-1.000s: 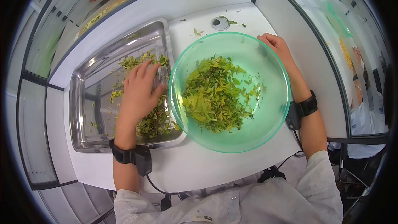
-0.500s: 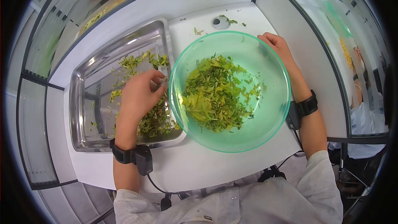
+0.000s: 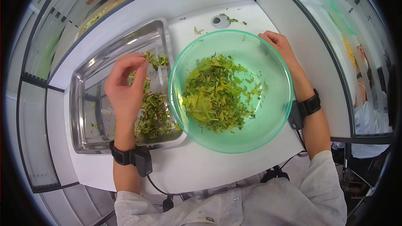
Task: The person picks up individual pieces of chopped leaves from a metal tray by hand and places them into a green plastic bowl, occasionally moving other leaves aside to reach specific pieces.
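Observation:
My left hand (image 3: pixel 125 81) is over the steel tray (image 3: pixel 81 113), its thumb and fingers brought together in a pinch. Whatever lies between those fingertips, if anything, is too small to make out. Under and beside the hand, chopped green leaves (image 3: pixel 153 115) are scattered in the tray's right part. A translucent green bowl (image 3: pixel 268 121) stands to the right, close against the tray. Inside it a heap of chopped leaves (image 3: pixel 217 94) lies mostly to the left. My right hand (image 3: pixel 279 47) has its fingers curled at the bowl's upper right rim, some of them hidden.
Leaf scraps (image 3: pixel 198 30) lie on the white table (image 3: pixel 188 163) behind the bowl, near a round grey cable cover (image 3: pixel 220 21). White partitions (image 3: pixel 310 58) enclose the back and sides. Black straps with devices (image 3: pixel 140 159) and cables are on both wrists.
My left hand has moved up and to the left, away from the bowl's edge, uncovering more leaves in the tray. My right hand stays at the rim.

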{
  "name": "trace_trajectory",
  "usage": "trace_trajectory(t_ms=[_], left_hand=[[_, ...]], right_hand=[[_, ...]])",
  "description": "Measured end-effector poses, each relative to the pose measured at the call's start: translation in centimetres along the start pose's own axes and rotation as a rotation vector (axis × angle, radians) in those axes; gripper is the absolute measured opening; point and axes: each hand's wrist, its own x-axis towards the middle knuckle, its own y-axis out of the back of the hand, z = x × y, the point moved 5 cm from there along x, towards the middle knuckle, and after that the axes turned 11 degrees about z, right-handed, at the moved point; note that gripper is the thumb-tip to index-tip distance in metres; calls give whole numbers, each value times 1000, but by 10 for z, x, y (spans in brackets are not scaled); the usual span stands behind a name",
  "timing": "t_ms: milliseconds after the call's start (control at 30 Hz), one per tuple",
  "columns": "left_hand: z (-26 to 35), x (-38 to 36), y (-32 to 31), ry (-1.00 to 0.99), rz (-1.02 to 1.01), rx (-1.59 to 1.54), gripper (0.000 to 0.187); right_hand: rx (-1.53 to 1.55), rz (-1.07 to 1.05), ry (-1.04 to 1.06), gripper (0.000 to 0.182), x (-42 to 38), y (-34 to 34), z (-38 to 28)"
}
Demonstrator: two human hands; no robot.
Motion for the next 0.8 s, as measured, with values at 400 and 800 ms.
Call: trace_trajectory(t_ms=[400,800], left_hand=[[5,-6,-12,-137,-205,311,17],[-18,-26,-16,-11,-870,491,21]], right_hand=[[-12,-14,0,34,-1,0,-3],[-32,-15,-2,34,-1,0,-2]])
